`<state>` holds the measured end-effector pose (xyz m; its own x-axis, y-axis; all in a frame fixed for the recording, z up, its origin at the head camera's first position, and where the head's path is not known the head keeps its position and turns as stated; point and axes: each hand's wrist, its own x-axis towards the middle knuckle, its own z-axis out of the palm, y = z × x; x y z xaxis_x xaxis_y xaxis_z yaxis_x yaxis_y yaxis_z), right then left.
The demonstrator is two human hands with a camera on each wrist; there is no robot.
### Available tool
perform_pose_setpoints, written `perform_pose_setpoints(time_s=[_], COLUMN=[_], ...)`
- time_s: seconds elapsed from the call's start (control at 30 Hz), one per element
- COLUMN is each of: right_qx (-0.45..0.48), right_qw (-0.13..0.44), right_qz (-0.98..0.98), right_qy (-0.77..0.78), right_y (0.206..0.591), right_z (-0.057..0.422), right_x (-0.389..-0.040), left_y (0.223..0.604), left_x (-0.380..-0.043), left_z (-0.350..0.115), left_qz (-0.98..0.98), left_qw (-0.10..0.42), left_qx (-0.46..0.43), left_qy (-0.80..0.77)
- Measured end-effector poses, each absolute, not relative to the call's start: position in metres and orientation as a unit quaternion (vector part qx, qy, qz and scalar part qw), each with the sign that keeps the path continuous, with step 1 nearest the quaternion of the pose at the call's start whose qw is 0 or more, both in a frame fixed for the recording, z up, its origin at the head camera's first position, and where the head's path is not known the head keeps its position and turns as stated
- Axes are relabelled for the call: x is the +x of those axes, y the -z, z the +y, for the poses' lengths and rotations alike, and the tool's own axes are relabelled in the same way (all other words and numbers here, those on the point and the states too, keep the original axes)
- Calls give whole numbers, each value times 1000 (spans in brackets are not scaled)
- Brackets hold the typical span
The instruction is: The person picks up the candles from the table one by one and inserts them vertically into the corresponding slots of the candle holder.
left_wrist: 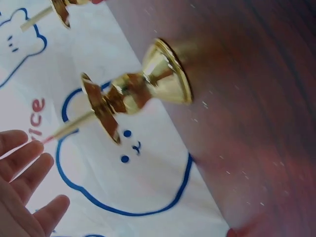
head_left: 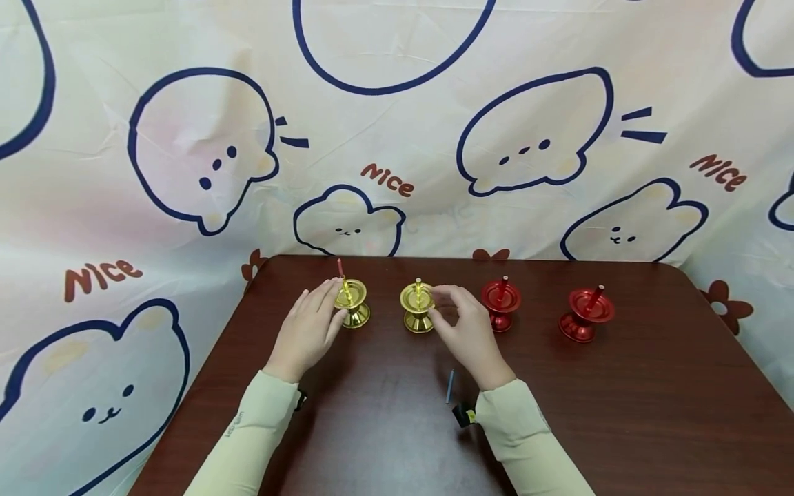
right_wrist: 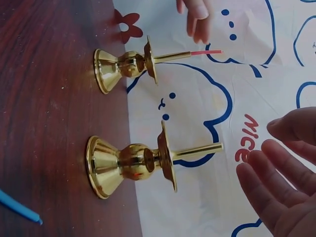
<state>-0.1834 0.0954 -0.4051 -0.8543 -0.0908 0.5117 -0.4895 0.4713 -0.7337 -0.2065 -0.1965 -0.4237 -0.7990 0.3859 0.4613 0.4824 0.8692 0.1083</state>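
**Two hands at the gold candle holders, nothing gripped**

So the left hand (head_left: 310, 327) has its fingers (left_wrist: 29, 177) loosely extended and a bit spread, thumb held off to the side, nothing pinched. The fingertips are right by the red candle (head_left: 340, 267), which sticks up from the tube of the left gold holder (head_left: 355, 313). Can't tell if they actually touch it; the views overlap there.

The right hand (head_left: 468, 331) looks similar: fingers (right_wrist: 281, 159) gently bent, thumb apart from them, and a gap between the fingertips and the tube of the second gold holder (head_left: 418, 318) in the right wrist view. No candle shows in that tube.

Pose-wise, both forearms come in from the near side of the surface (head_left: 384, 441) in pale sleeves (head_left: 527, 420), angled inward, backs of the hands facing the head camera. Both hands are up around the height of the holders' tops.

Both gold holders stand near the far edge of the surface, the one with the candle closer to the far left corner. Over toward the right edge there's a red holder (head_left: 501, 303) just past the right hand, then another red one (head_left: 583, 317). A thin blue stick (head_left: 449, 387) lies nearer the near edge, beside the right wrist.
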Motion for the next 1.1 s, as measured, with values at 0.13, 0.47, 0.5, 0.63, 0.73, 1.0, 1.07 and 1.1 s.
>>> perform_pose_setpoints(time_s=[0.13, 0.47, 0.5, 0.63, 0.73, 1.0, 1.07, 1.1], right_qx=[157, 110, 104, 77, 59, 28, 21, 18], right_qw=[200, 154, 148, 127, 111, 81, 67, 59], right_qz=[-841, -863, -865, -872, -878, -895, -901, -903], right_qy=[-477, -469, -468, -466, -462, -438, -429, -424], right_y=[408, 417, 418, 421, 423, 432, 434, 435], right_z=[99, 106, 107, 108, 108, 108, 109, 109], right_x=[-179, -170, -170, -166, -164, -157, -156, -155], left_y=[421, 421, 422, 424, 426, 431, 432, 432], left_x=[-205, -211, -211, -213, -214, -217, -218, -218], left_z=[-186, -163, -161, -151, -145, -136, -135, -135], left_qz=[-931, -930, -931, -933, -934, -938, -940, -941], left_qw=[232, 198, 191, 169, 159, 136, 128, 124], left_qx=[-259, -291, -292, -300, -306, -306, -304, -304], left_qy=[109, 104, 103, 100, 96, 86, 82, 83])
